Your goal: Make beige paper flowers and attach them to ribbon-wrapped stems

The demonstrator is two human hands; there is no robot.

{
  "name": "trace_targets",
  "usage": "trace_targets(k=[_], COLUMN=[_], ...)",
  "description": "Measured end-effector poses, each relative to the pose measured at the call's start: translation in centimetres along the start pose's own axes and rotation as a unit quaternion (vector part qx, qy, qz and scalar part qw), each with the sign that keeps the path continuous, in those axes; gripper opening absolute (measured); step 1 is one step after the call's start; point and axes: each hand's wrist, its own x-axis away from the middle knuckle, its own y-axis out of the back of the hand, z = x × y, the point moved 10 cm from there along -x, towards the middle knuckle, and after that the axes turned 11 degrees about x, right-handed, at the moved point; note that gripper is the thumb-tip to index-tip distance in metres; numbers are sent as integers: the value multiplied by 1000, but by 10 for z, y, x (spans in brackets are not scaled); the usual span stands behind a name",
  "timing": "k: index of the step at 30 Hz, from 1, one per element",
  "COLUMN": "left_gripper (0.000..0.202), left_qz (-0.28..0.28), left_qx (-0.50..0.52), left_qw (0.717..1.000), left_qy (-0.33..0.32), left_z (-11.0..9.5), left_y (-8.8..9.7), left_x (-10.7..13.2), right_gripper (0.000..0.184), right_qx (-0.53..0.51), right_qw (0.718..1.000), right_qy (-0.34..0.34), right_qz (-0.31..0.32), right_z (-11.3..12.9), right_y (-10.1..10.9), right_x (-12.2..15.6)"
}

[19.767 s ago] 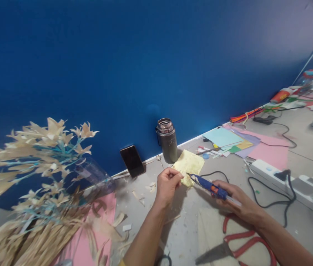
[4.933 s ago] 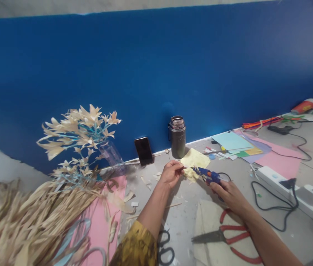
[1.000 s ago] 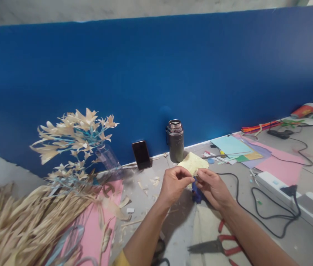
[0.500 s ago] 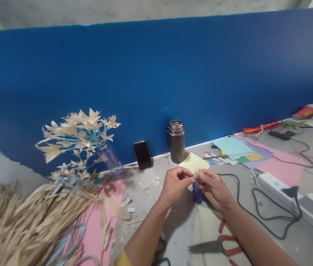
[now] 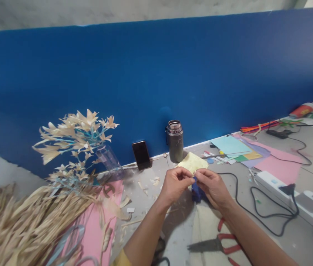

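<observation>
My left hand [image 5: 177,184] and my right hand [image 5: 212,186] meet over the table, thumbs and forefingers pinched close together. Whatever lies between the fingertips is too small to make out. Just behind the fingers is a pale yellow sheet [image 5: 192,162], and a dark blue object [image 5: 197,193] shows partly below them. Scissors with red handles [image 5: 212,245] lie under my right forearm on a pale cloth or sheet [image 5: 203,225]. To the left, cream flowers on blue stems [image 5: 86,125] lean from a clear vase [image 5: 109,160].
Dried husk strips [image 5: 29,221] pile up at left beside pink paper [image 5: 112,207]. A phone [image 5: 142,155] and an open dark flask [image 5: 176,144] stand against the blue partition [image 5: 156,81]. At right are coloured paper [image 5: 231,145], a power strip [image 5: 270,184] and a looping black cable [image 5: 273,225].
The right fingertips have shifted slightly left, nearer the left ones. Both hands stay pinched above the table, and the whole view has moved a little.
</observation>
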Motion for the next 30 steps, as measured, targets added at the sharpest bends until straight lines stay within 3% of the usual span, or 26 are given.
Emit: trace_targets(k=[14,24,30], left_gripper=[10,19,27], left_qz=[-9,16,31], left_qx=[-63,42,67], left_qw=[998,999,997], left_qy=[5,26,23], left_z=[-1,4,6], left_y=[2,-1,-4], left_x=[2,0,-2], right_gripper=[29,29,22], right_qx=[69,15,93], right_qw=[997,1000,994], right_qy=[31,7,52], right_qz=[-1,-2,-14], right_z=[3,0,12], right_y=[3,4,6], right_x=[1,2,2])
